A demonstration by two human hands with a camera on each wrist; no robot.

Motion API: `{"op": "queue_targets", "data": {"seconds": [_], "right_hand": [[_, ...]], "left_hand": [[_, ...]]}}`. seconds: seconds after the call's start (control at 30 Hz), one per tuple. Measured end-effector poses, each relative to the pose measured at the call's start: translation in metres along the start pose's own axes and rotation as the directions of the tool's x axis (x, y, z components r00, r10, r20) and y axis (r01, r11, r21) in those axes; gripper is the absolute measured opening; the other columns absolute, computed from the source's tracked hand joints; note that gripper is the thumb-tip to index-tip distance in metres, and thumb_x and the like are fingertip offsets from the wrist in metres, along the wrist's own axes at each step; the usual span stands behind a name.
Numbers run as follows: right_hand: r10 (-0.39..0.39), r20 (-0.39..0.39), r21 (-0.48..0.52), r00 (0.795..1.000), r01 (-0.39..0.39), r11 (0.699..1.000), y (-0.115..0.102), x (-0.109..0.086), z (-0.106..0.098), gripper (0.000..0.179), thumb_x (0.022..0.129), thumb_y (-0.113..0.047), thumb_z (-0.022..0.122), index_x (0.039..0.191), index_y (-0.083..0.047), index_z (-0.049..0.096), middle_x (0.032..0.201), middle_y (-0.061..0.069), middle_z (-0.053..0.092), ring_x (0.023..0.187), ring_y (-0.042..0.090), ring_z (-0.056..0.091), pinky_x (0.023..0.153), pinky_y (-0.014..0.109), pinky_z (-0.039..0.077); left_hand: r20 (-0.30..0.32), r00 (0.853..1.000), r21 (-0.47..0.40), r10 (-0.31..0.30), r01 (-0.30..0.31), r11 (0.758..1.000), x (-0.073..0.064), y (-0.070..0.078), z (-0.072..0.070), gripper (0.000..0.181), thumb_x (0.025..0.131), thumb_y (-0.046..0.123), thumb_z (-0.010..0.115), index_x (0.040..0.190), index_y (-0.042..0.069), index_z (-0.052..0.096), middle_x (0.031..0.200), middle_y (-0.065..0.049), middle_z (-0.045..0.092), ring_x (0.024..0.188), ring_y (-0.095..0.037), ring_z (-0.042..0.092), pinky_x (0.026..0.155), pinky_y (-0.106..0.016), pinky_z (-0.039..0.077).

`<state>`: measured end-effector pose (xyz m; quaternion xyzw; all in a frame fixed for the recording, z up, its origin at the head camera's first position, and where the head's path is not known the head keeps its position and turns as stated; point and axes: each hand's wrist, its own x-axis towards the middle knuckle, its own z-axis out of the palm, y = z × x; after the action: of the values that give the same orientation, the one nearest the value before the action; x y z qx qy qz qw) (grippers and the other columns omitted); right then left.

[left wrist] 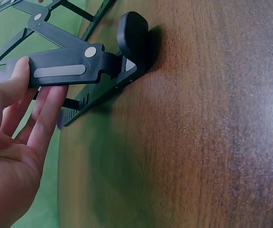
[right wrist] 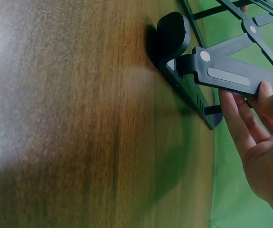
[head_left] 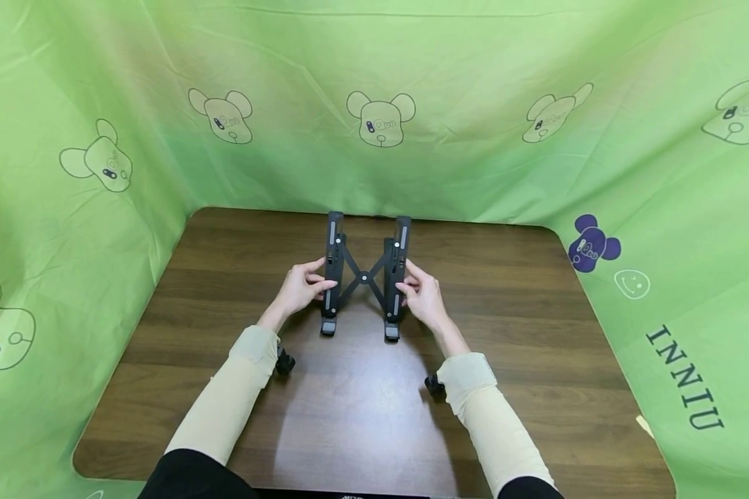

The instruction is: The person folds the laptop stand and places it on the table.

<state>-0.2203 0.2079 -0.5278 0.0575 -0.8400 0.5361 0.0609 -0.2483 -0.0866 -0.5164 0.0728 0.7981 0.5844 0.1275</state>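
The left hand [head_left: 299,285] and right hand [head_left: 424,299], partly closed, each pinch one rail of the black stand [head_left: 365,277] near the far bench [head_left: 537,333] edge; surface extends toward both side edges.

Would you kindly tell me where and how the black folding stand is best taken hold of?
Probably by the left upper bar and right upper bar together, each from its outer side, thumb above and fingers beneath. The bars are long and flat with a gap below them, while the crossed braces occupy the middle. The left hand and right hand grip them this way.
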Motion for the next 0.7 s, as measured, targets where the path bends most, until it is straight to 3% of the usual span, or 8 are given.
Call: {"op": "queue_targets", "data": {"seconds": [0.27, 0.43, 0.7], "right_hand": [[-0.003, 0.013, 0.004, 1.0, 0.003, 1.0, -0.0015, 0.0034, 0.0049, 0.062, 0.101, 0.012, 0.068, 0.16, 0.002, 0.053, 0.093, 0.036, 0.075, 0.065, 0.044, 0.072, 0.06, 0.048, 0.066], [0.006, 0.017, 0.003, 1.0, -0.006, 1.0, -0.003, 0.0044, 0.0082, 0.063, 0.101, 0.012, 0.067, 0.161, 0.0, 0.052, 0.093, 0.035, 0.075, 0.065, 0.041, 0.072, 0.06, 0.045, 0.067], [-0.008, 0.037, 0.017, 0.999, 0.007, 1.0, -0.0066, 0.0059, 0.0098, 0.061, 0.101, 0.013, 0.067, 0.16, 0.003, 0.053, 0.091, 0.035, 0.074, 0.066, 0.039, 0.072, 0.062, 0.051, 0.067]], "left_hand": [[-0.003, 1.0, -0.01, -0.013, 0.013, 1.0, -0.0007, 0.0011, 0.0007, 0.07, 0.103, 0.006, 0.077, 0.165, 0.003, 0.046, 0.119, -0.031, 0.079, 0.087, -0.019, 0.082, 0.081, -0.034, 0.07], [-0.007, 1.0, -0.008, -0.019, 0.019, 1.0, -0.0007, 0.0005, 0.0005, 0.07, 0.103, 0.006, 0.077, 0.165, 0.004, 0.047, 0.119, -0.031, 0.079, 0.088, -0.02, 0.082, 0.081, -0.034, 0.07], [-0.009, 1.0, -0.01, -0.016, 0.016, 1.0, -0.001, 0.0004, 0.0034, 0.07, 0.103, 0.004, 0.077, 0.166, 0.003, 0.045, 0.117, -0.031, 0.08, 0.085, -0.015, 0.08, 0.084, -0.039, 0.07]]}}
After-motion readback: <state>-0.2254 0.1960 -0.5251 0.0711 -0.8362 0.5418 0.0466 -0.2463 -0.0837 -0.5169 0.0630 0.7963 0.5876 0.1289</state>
